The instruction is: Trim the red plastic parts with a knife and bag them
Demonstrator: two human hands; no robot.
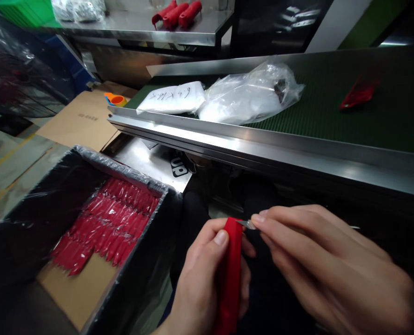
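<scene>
My left hand (203,274) is wrapped round a long red plastic piece (232,274), held upright with its top end showing above the thumb. In the fingers of my right hand (308,251) is a small pointed metal blade (246,224). Its tip meets the top edge of the red piece. The blade's rear end is hidden by my fingers. Both hands are low in the view, in front of my dark-clothed lap.
A lined black box (130,260) at left holds rows of wrapped red pieces (112,218). Across the view runs a green conveyor (318,111) bearing plastic bags (249,95) and a wrapped red item (358,95). Red parts (177,15) lie on a metal shelf (137,28).
</scene>
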